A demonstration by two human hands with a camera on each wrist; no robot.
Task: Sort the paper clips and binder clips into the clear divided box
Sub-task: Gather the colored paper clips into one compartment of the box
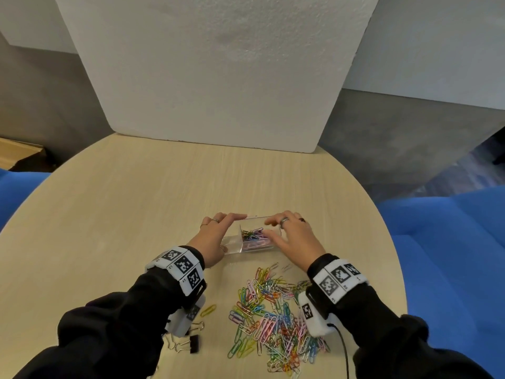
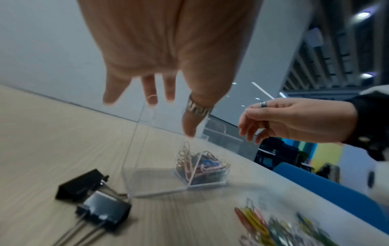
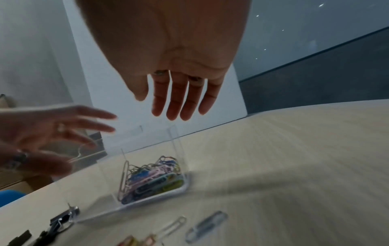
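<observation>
Left hand [image 1: 216,236] and right hand [image 1: 293,236] flank the clear divided box [image 1: 247,239], each grip spread, fingers straight, probably steadying it. Paper clips [image 1: 273,313] nearer than both hands; binder clips [image 1: 188,341] behind left wrist.

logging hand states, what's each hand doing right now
Left hand: open, fingers straight, holding nothing, at the clear divided box.
Right hand: open, fingers relaxed, holding nothing, over the box.

In the head view the left wrist hides part of the binder clips [image 1: 188,341]. Motion blurs the paper clip pile [image 2: 280,228] in the left wrist view. Whether either grip touches the clear box [image 1: 252,236] cannot be told.
</observation>
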